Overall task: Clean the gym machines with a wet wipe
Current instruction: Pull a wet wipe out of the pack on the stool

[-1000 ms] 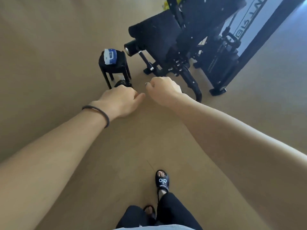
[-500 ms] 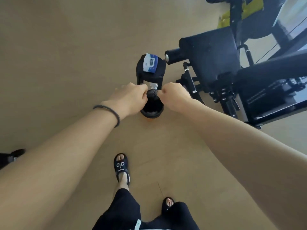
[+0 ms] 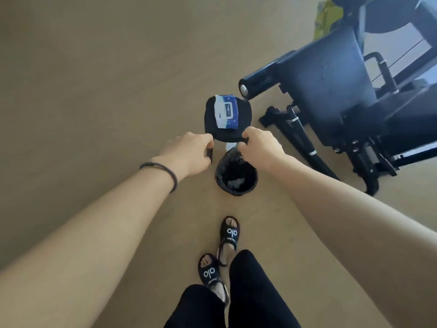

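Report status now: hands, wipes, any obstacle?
Left hand and right hand grip stool. Wet wipe pack on stool. Bin just below.

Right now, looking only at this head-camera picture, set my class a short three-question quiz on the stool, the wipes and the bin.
1. True or false: the wet wipe pack lies on the black stool.
2. What stands on the floor just below the stool, nearest the person's feet?
A) a bucket of water
B) a small black bin
C) a dumbbell
3. Which of the hands grip the stool?

Key:
1. True.
2. B.
3. Both: the left hand grips a leg, the right hand the seat's rim.
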Tool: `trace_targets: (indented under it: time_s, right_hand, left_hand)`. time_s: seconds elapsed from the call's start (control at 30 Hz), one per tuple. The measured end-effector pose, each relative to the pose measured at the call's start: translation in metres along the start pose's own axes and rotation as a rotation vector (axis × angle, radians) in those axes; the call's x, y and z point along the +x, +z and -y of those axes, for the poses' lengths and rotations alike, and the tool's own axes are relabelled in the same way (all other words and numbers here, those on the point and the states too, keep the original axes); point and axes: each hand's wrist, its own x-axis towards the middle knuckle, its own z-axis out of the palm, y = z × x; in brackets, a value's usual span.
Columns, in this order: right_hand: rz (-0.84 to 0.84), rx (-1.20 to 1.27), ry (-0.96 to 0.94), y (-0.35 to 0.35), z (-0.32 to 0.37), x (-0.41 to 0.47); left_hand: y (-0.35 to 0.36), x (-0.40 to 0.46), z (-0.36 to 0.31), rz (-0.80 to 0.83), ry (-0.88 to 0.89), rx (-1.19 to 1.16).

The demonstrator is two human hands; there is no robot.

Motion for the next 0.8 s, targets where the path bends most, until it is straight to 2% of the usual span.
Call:
trace_targets:
  time_s: [0.1,0.23,0.5,0.7,0.8]
  right_hand:
    - [-0.001,0.035,0.019,0.002,0.004,0.055]
    - [0.086,0.127,0.085,0.014,0.014,0.143]
    - [0.034,0.237,0.260,0.035,0.022,0.269]
    - [-0.027,0.395,0.426,0.075,0.028,0.342]
    - [-0.099,0.518,0.565,0.114,0.026,0.382]
  left_hand:
    - [-0.016,0.060,0.015,0.031,0.055,0.040]
    - [-0.028,0.146,0.042,0.070,0.100,0.109]
    - [-0.050,0.301,0.086,0.091,0.235,0.222]
    - [-0.036,0.423,0.105,0.059,0.460,0.399]
    - [-0.007,0.483,0.112,0.097,0.639,0.496]
